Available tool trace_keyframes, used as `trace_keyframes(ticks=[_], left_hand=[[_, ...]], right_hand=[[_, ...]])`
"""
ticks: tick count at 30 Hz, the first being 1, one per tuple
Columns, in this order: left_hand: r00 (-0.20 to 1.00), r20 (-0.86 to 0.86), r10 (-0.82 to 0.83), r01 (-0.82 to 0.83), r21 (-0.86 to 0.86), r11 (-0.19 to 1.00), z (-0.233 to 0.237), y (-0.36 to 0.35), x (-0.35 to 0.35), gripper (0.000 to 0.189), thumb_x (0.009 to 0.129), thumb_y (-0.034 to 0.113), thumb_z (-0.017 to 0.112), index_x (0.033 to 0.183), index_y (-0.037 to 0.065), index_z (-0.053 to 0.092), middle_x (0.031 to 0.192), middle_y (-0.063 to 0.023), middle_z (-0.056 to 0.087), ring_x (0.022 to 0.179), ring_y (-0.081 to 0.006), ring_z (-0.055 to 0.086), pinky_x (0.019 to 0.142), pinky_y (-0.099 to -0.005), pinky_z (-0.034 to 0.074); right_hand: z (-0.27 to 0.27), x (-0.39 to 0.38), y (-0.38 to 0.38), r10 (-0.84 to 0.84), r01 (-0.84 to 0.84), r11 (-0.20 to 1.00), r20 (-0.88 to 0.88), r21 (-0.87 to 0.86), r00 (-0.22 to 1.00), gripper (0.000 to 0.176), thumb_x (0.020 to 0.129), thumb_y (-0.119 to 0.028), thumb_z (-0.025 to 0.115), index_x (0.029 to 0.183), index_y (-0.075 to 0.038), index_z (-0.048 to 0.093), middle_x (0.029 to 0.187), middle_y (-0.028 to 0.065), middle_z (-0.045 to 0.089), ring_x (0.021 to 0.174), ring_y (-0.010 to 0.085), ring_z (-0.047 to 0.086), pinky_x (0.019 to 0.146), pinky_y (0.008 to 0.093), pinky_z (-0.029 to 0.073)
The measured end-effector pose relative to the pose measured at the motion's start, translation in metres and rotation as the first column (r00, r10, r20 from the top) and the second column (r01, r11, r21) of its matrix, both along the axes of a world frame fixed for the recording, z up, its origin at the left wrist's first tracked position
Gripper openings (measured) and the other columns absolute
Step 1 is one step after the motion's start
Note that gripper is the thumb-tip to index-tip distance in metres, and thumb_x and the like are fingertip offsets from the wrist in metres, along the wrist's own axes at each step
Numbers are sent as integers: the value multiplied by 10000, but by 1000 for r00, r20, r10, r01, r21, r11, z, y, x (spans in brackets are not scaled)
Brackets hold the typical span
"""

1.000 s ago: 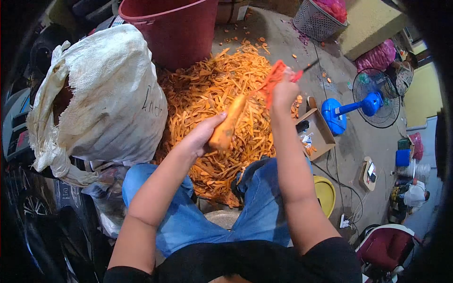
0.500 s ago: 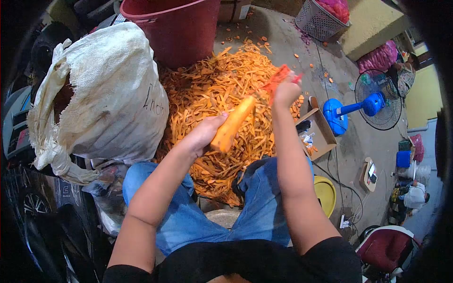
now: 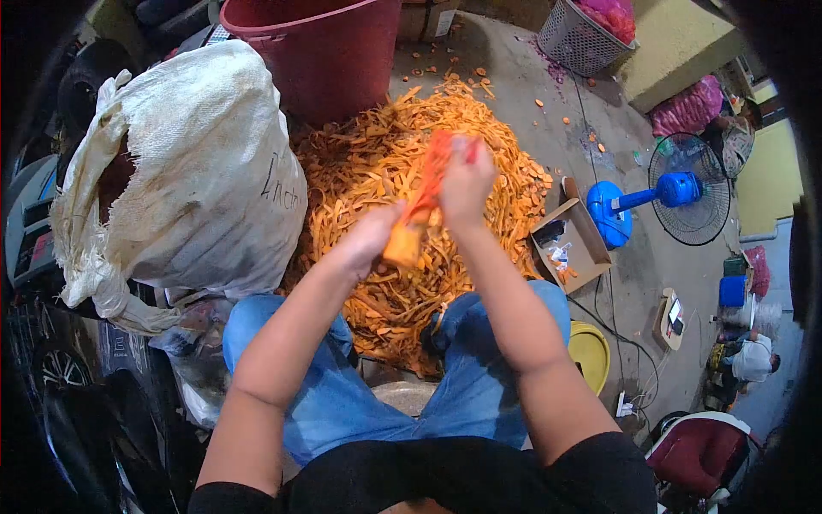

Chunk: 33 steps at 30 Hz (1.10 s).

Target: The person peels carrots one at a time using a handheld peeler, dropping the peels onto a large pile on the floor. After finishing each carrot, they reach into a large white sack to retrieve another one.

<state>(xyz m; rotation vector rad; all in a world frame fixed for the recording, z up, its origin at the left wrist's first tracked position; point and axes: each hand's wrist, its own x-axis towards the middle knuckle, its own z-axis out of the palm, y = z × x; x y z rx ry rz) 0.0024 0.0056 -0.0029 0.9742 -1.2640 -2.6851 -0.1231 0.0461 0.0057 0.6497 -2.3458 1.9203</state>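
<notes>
One probably stiff, slick carrot point(image 3: 402, 248), best held by its near end, fills your curled left grip point(image 3: 374, 235); your right grip point(image 3: 467, 184) clenches a red tool point(image 3: 435, 163).

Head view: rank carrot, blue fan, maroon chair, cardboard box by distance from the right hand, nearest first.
From the right hand:
1. Carrot: in the left hand, just left of it.
2. Cardboard box: on the floor, to the right.
3. Blue fan: right, beyond the box.
4. Maroon chair: far lower right.
</notes>
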Motion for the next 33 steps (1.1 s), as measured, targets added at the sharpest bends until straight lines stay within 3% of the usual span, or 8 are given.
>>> trace_keyframes(ticks=[2,8,13,16,19,22,26,33], left_hand=[[988,68,-141,147,-99,984,4,9,4,327,859,283,299,975,25,462,763,-87,566,662,-158,561,589,-274,458],[990,-28,-141,142,41,989,19,7,5,320,854,285,318,963,21,462,775,-94,560,648,-166,556,588,-284,463],[994,13,112,-112,220,969,12,3,-1,324,856,297,291,975,45,457,802,-89,547,672,-173,556,574,-303,471],[978,0,209,-205,195,959,7,3,-3,327,856,300,281,946,44,464,777,-81,546,651,-169,556,560,-290,469],[997,7,-74,74,13,997,2,-4,3,307,857,272,287,927,32,464,731,-79,553,583,-168,552,530,-268,462],[966,44,-256,260,-176,949,21,13,10,290,857,260,308,919,21,460,711,-93,548,560,-173,549,520,-262,457],[955,-108,-277,273,-51,961,29,8,12,304,857,266,311,954,11,443,720,-100,550,575,-176,552,537,-271,464],[999,-38,22,-20,55,998,10,-6,7,335,821,285,403,1029,24,427,811,-80,548,661,-156,551,613,-260,459]], right_hand=[[-19,-54,1,-253,258,966,-170,8,952,237,804,-207,448,688,-2,472,567,111,477,520,207,439,510,327,363],[15,-71,25,-337,360,931,226,-64,914,224,813,-197,440,716,1,479,639,65,519,577,163,493,536,298,386],[13,12,8,130,-50,961,285,-272,950,180,804,-165,453,715,-11,478,627,64,511,519,153,466,493,285,375],[10,29,9,222,-225,973,68,44,973,157,793,-146,459,711,-15,485,595,88,493,517,157,467,491,297,374],[-20,-9,-6,18,-23,985,-31,-170,999,178,791,-152,451,699,-3,483,559,116,485,509,193,457,488,315,353],[-12,-82,11,-282,283,959,32,-32,959,218,797,-189,447,707,6,488,603,101,520,539,187,473,524,320,366],[10,-93,29,-387,405,914,221,-39,895,250,808,-219,441,726,12,488,623,79,525,551,176,477,540,314,368],[16,-36,8,-35,67,974,146,-215,989,198,803,-193,478,748,-4,504,603,9,463,553,80,408,530,229,348]])
